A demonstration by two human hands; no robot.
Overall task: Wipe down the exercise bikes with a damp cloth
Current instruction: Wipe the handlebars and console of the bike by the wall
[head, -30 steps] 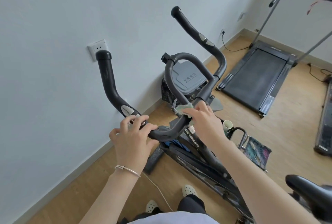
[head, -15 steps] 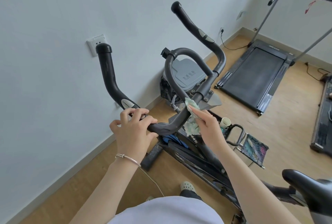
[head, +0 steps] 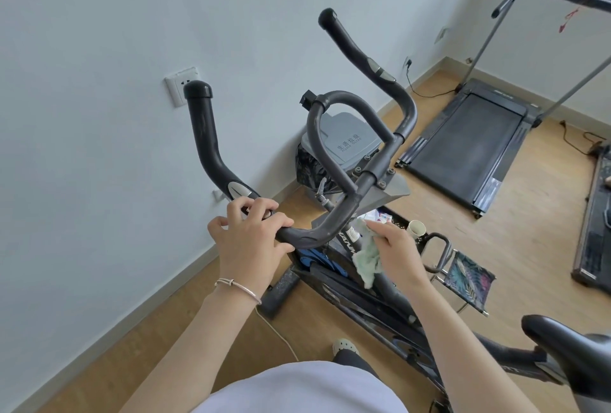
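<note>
A black exercise bike stands in front of me, its curved dark grey handlebar (head: 330,217) rising toward the wall. My left hand (head: 249,240) grips the handlebar's near left bend, fingers curled over the bar. My right hand (head: 395,242) holds a pale green cloth (head: 367,255) against the stem just below and right of the handlebar; the cloth hangs down from my fingers. The black saddle (head: 568,346) shows at the lower right.
A grey lidded bin (head: 347,144) stands by the wall behind the handlebar. A folded treadmill (head: 472,144) lies on the wooden floor at the right, with another machine at the far right edge. A small patterned stool (head: 468,275) and a cup (head: 416,229) sit beside the bike.
My right hand with the cloth has slid down off the handlebar's centre bar to the stem below it. My left hand keeps its grip on the bar.
</note>
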